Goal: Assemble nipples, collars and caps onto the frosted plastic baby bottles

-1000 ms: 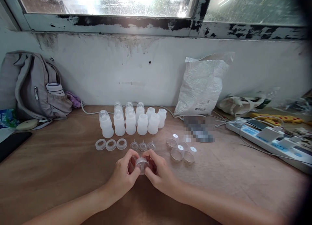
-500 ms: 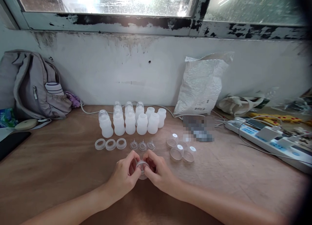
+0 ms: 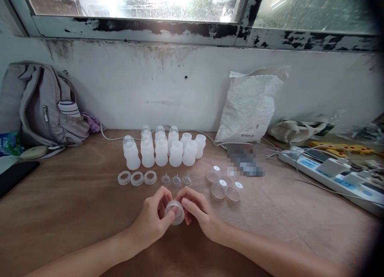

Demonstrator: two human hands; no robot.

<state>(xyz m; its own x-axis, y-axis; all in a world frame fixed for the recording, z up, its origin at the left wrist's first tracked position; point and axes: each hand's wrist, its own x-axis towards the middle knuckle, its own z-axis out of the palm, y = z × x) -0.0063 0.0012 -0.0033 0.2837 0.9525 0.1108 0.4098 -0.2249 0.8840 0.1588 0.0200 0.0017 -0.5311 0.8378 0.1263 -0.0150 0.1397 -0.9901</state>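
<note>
My left hand (image 3: 154,213) is closed on a clear bottle collar ring (image 3: 179,219), its thumb reaching into the opening. The ring is tilted so its round opening faces me. My right hand (image 3: 199,213) is close against the ring's right side, fingers loosely curled and apart, thumb off the rim; whether a fingertip touches the ring is hard to see. Just beyond the hands lie clear bottle nipples (image 3: 176,181) in a row. To their left are three whitish collar rings (image 3: 137,179). Clear round caps with white discs (image 3: 218,191) lie to the right.
Several frosted baby bottles (image 3: 161,153) stand behind the parts, some with clear tops. A grey backpack (image 3: 45,105) is at left, near a black flat object (image 3: 18,177). A silver-white mailer bag (image 3: 246,109) leans on the wall; a power strip (image 3: 333,175) with cables lies right.
My right thumb has come out of the ring and off its rim. The ring has turned more toward me in my left hand. The whole view has shifted slightly.
</note>
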